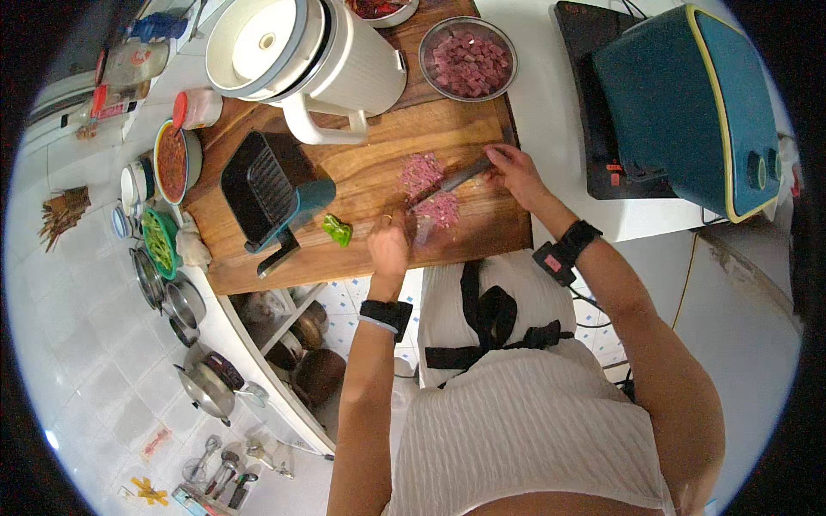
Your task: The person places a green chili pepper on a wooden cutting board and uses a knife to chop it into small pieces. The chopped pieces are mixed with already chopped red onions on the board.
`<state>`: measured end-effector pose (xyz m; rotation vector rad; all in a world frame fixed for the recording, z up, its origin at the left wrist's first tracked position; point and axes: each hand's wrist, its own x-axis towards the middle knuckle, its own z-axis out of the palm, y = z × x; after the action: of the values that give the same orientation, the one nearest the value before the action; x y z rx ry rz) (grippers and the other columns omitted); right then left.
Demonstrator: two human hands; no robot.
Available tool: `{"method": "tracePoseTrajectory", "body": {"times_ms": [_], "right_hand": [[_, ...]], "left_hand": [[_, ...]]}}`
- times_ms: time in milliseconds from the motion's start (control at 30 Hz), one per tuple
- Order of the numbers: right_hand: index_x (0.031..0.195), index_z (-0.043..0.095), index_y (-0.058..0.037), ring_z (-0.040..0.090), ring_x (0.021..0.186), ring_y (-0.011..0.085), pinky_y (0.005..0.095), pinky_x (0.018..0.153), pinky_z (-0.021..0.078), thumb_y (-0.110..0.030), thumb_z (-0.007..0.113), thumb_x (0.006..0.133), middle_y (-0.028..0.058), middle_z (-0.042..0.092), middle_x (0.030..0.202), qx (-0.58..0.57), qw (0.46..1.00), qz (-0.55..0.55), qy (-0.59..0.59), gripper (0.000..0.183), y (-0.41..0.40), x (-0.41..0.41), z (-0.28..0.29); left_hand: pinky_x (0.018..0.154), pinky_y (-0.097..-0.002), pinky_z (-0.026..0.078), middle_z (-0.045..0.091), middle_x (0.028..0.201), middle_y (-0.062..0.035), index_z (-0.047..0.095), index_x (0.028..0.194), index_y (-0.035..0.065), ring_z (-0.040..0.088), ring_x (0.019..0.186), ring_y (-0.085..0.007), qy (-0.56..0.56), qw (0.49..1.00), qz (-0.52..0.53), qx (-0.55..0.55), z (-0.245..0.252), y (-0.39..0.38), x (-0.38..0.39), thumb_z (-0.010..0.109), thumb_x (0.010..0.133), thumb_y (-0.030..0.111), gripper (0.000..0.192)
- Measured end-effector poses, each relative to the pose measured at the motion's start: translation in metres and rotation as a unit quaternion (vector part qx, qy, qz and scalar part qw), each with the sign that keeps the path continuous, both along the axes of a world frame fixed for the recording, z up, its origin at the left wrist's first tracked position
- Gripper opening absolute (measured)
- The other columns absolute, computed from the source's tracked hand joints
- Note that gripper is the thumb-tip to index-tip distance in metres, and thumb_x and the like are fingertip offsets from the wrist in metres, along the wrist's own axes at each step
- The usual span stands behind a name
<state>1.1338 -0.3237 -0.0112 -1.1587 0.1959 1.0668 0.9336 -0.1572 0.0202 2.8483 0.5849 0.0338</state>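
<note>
A dark-bladed knife (453, 180) lies slantwise across finely chopped pink meat (423, 173) on a wooden cutting board (368, 155). Its lower left end is at my left hand (389, 244), whose fingers are curled around it; the grip is partly blurred. At the upper right end, my right hand (515, 175) pinches the knife between thumb and fingers. More minced meat lies on the near side of the blade. A piece of green pepper (337, 230) rests on the board, left of my left hand.
Beyond the mince stand a steel bowl of diced meat (469, 59) and a large white handled appliance container (361, 64). A black and teal air fryer basket (264, 187) occupies the board's left. A teal appliance (671, 109) stands right, on a black cooktop (581, 84). Bowls line the left wall.
</note>
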Motion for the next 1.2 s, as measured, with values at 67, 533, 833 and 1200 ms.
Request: {"method": "tracePoseTrajectory", "body": {"times_ms": [67, 533, 833, 1200], "right_hand": [[0.101, 0.051, -0.003, 0.057, 0.061, 0.0129, 0.0247, 0.052, 0.0499, -0.022, 0.058, 0.082, 0.0065, 0.056, 0.082, 0.0, 0.998, 0.056, -0.029, 0.028, 0.005, 0.004, 0.003], [0.103, 0.049, -0.0024, 0.053, 0.046, 0.012, 0.0246, 0.044, 0.0463, -0.026, 0.054, 0.085, 0.0057, 0.053, 0.063, 0.05, 0.986, 0.118, -0.11, 0.03, 0.031, 0.017, 0.005], [0.1, 0.051, -0.0031, 0.041, 0.038, 0.0077, 0.0229, 0.034, 0.0338, -0.027, 0.056, 0.083, 0.0002, 0.044, 0.053, -0.016, 0.984, 0.087, -0.157, 0.03, 0.006, -0.004, 0.007], [0.092, 0.055, -0.0003, 0.044, 0.043, 0.0073, 0.0215, 0.037, 0.0344, -0.031, 0.056, 0.082, -0.001, 0.048, 0.059, -0.058, 0.971, 0.103, -0.207, 0.032, 0.025, -0.002, 0.026]], "left_hand": [[0.059, -0.0373, 0.047, 0.057, 0.074, -0.015, 0.057, 0.086, 0.0027, 0.057, 0.07, -0.0298, -0.027, 1.0, 0.002, 0.001, -0.001, -0.002, -0.003, 0.054, 0.078, 0.017, 0.016], [0.053, -0.0391, 0.047, 0.06, 0.077, -0.016, 0.059, 0.091, 0.0039, 0.059, 0.061, -0.0305, 0.064, 0.995, 0.077, 0.019, -0.004, -0.005, -0.003, 0.052, 0.072, 0.009, 0.021], [0.051, -0.0382, 0.046, 0.059, 0.069, -0.0138, 0.056, 0.097, 0.0036, 0.059, 0.059, -0.0272, 0.097, 0.994, 0.023, 0.042, -0.004, -0.007, -0.01, 0.05, 0.071, 0.009, 0.028], [0.051, -0.0399, 0.044, 0.06, 0.07, -0.0163, 0.06, 0.099, 0.008, 0.057, 0.059, -0.0326, 0.038, 0.994, 0.098, -0.005, -0.007, 0.0, -0.018, 0.051, 0.077, 0.014, 0.024]]}}
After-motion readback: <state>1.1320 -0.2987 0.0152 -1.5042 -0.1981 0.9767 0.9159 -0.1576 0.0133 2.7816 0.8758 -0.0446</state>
